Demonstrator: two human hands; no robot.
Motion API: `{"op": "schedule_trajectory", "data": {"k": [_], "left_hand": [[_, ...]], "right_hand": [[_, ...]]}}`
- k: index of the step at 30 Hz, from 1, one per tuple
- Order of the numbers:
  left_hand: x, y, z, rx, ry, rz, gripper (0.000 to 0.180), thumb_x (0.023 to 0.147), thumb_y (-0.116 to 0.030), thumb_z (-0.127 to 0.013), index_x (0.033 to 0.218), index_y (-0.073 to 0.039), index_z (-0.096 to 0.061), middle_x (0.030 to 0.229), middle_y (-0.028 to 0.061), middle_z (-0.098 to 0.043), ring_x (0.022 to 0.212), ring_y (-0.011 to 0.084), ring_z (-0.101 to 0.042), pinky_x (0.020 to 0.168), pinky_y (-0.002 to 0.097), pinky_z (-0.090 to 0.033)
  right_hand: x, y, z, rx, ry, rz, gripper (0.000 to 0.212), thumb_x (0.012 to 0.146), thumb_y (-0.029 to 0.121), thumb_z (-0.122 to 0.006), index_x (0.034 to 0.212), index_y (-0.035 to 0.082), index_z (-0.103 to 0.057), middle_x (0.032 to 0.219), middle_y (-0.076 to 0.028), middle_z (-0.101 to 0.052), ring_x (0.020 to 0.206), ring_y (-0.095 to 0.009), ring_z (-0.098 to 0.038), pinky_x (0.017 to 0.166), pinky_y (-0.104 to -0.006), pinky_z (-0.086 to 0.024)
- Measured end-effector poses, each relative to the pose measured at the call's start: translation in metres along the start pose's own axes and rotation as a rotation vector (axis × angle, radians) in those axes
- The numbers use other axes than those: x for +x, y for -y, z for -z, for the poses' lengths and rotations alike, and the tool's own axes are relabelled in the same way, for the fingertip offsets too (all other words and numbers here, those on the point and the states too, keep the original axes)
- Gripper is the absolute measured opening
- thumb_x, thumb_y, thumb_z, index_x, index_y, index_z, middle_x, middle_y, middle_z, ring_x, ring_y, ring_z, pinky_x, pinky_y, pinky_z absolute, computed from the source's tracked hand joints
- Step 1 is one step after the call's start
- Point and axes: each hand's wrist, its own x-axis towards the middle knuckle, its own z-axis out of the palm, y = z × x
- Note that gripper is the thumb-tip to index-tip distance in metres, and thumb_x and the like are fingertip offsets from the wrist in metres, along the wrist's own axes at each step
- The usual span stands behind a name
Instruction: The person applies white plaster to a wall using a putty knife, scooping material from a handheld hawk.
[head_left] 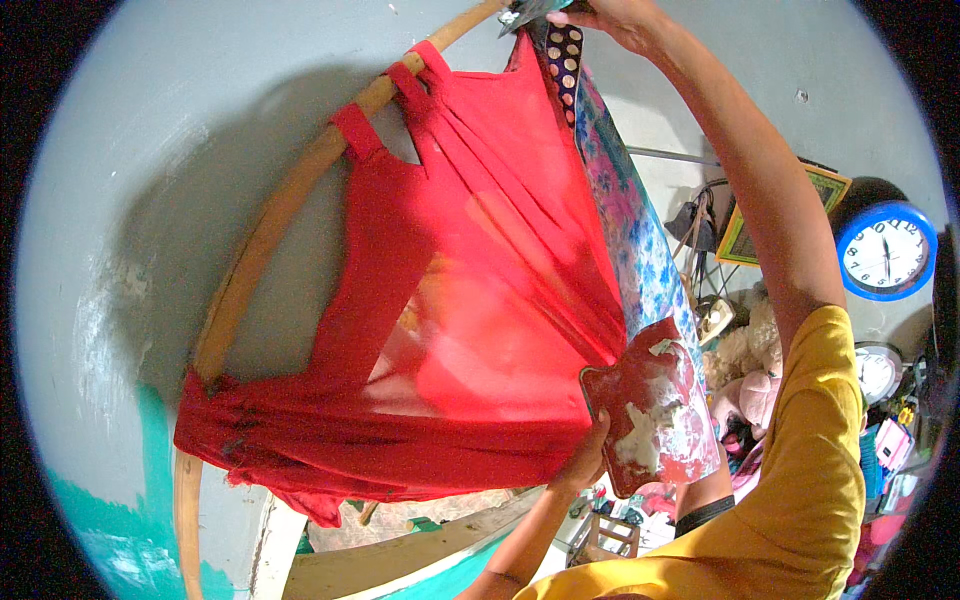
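Note:
A large red cloth hangs by its loops from a curved wooden pole; light shines through its middle. My right hand is raised to the top edge, fingers closed at a dark, teal-tinged thing cut off by the frame. Just below it hang a dark polka-dot strip and a blue floral cloth. Low at the cloth's right side, my left hand grips the edge of a flat, round-cornered red piece with peeling whitish patches. Its fingers are partly hidden behind that piece.
A grey wall with green paint low down stands behind the pole. At right hang a blue-rimmed clock and a yellow-framed picture. Plush toys and clutter lie below. A curved pale beam crosses the bottom.

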Motion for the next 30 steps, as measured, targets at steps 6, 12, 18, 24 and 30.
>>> {"op": "schedule_trajectory", "data": {"k": [6, 12, 18, 24, 30], "left_hand": [[-0.001, 0.001, 0.003, 0.004, 0.056, -0.015, 0.058, 0.085, -0.053, -0.037, 0.125, -0.009, -0.036, 0.121, 0.0047, -0.047, 0.109, 0.0189, -0.045, 0.098, 0.0368, -0.032], [0.011, 0.007, 0.025, 0.014, 0.101, 0.068, 0.056, 0.086, -0.052, -0.036, 0.124, -0.01, -0.037, 0.121, 0.0053, -0.047, 0.108, 0.0188, -0.046, 0.096, 0.0374, -0.033], [0.035, 0.022, 0.032, 0.035, 0.201, -0.032, 0.056, 0.086, -0.054, -0.036, 0.122, -0.011, -0.037, 0.115, 0.0048, -0.05, 0.105, 0.0187, -0.047, 0.093, 0.0392, -0.036], [0.004, -0.009, 0.0, 0.104, 0.121, 0.031, 0.059, 0.084, -0.057, -0.036, 0.12, -0.011, -0.037, 0.109, 0.0044, -0.052, 0.097, 0.0175, -0.051, 0.085, 0.0377, -0.042], [0.02, 0.008, 0.019, 0.052, 0.224, 0.011, 0.063, 0.082, -0.059, -0.037, 0.124, -0.012, -0.034, 0.111, 0.0047, -0.051, 0.097, 0.0174, -0.053, 0.083, 0.0386, -0.045]], "right_hand": [[0.014, 0.001, -0.002, -0.134, 0.048, 0.006, 0.026, 0.077, 0.015, -0.055, 0.08, -0.01, -0.055, 0.077, -0.013, -0.057, 0.065, -0.02, -0.057, 0.055, -0.0276, -0.05], [0.038, 0.013, -0.012, -0.133, 0.035, -0.048, 0.032, 0.077, 0.022, -0.059, 0.087, -0.008, -0.056, 0.082, -0.012, -0.058, 0.07, -0.019, -0.056, 0.062, -0.0295, -0.05], [0.054, 0.004, -0.013, -0.373, 0.21, 0.176, 0.028, 0.08, 0.022, -0.056, 0.088, -0.006, -0.056, 0.08, -0.011, -0.057, 0.068, -0.017, -0.055, 0.058, -0.0276, -0.048], [0.034, 0.0, -0.019, -0.162, 0.077, 0.128, 0.034, 0.082, 0.027, -0.054, 0.093, -0.005, -0.054, 0.081, -0.011, -0.057, 0.066, -0.018, -0.057, 0.058, -0.0275, -0.049], [0.033, 0.021, -0.034, -0.257, 0.129, 0.111, 0.043, 0.082, 0.032, -0.055, 0.101, -0.007, -0.05, 0.085, -0.015, -0.058, 0.069, -0.021, -0.059, 0.065, -0.0311, -0.053]]}}
